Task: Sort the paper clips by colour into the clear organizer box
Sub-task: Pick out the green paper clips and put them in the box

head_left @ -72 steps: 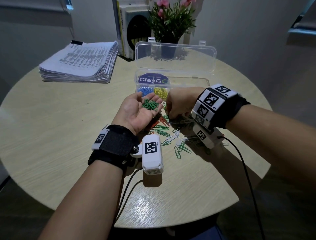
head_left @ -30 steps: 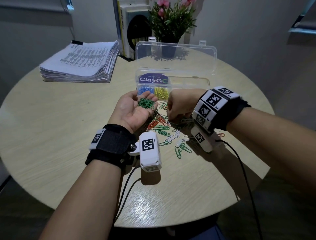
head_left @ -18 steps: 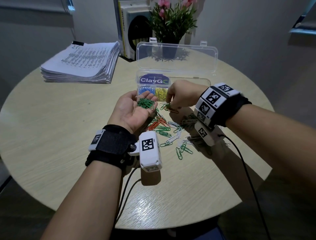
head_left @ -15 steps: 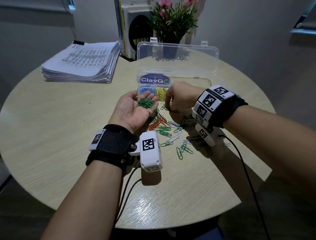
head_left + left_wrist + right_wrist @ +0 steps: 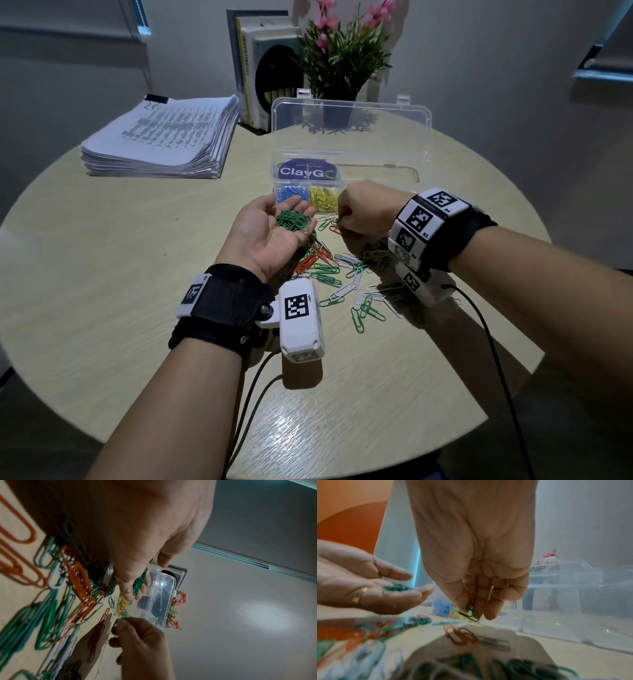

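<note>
My left hand [image 5: 267, 233] lies palm up over the table, cupped, with a heap of green paper clips [image 5: 293, 221] in it. Just right of it my right hand [image 5: 339, 223] hovers knuckles up; in the right wrist view its thumb and fingers pinch a single green paper clip [image 5: 471, 614] above the table. The clear organizer box [image 5: 380, 173] stands open right behind both hands, with blue clips [image 5: 291, 193] and yellow clips [image 5: 323, 200] in its two left compartments. A mixed pile of green, orange and white clips [image 5: 329, 270] lies on the table below the hands.
The box lid [image 5: 349, 126] stands upright at the back. A thick stack of printed paper [image 5: 164, 137] lies at the far left, books [image 5: 260, 68] and a potted plant [image 5: 346, 58] behind the box. Cables [image 5: 479, 325] trail from both wrists across the round table [image 5: 102, 274].
My right hand has risen from the pile and moved up toward the box's front and my left palm, now pinching a green clip. The left hand has stayed put.
</note>
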Action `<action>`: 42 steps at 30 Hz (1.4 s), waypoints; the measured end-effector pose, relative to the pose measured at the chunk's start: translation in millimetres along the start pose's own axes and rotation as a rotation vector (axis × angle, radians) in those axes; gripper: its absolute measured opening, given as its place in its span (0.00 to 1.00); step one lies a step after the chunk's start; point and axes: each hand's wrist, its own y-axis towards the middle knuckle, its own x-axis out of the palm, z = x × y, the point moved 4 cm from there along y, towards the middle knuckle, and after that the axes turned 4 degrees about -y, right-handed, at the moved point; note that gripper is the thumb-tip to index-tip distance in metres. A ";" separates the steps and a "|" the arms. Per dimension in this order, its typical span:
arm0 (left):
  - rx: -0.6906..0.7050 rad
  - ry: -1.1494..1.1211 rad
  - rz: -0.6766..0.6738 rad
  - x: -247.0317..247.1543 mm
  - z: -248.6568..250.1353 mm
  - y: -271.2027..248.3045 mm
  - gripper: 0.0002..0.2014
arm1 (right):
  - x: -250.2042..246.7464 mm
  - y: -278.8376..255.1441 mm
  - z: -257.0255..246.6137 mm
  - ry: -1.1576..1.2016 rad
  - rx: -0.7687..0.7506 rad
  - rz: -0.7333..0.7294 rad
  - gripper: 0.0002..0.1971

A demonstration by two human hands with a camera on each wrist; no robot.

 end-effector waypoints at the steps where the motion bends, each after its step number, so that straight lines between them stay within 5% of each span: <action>1: -0.003 0.005 0.002 0.2 -0.5 0.1 0.19 | -2.4 0.1 1.3 0.026 0.008 0.023 0.10; 13: -0.038 -0.096 -0.074 4.5 -5.6 -0.4 0.19 | -36.1 0.0 -32.5 0.444 -0.146 0.142 0.09; 18: -0.010 -0.083 0.001 -0.6 2.6 2.9 0.21 | -25.6 3.9 -17.9 0.222 -0.032 0.084 0.11; 31: 0.028 -0.134 0.008 -6.8 14.0 1.6 0.20 | 3.9 3.7 -23.8 -0.046 -0.098 -0.043 0.12; 42: 0.022 -0.106 0.010 -6.6 11.1 -0.2 0.21 | -8.9 -4.4 -12.7 0.148 -0.077 0.028 0.11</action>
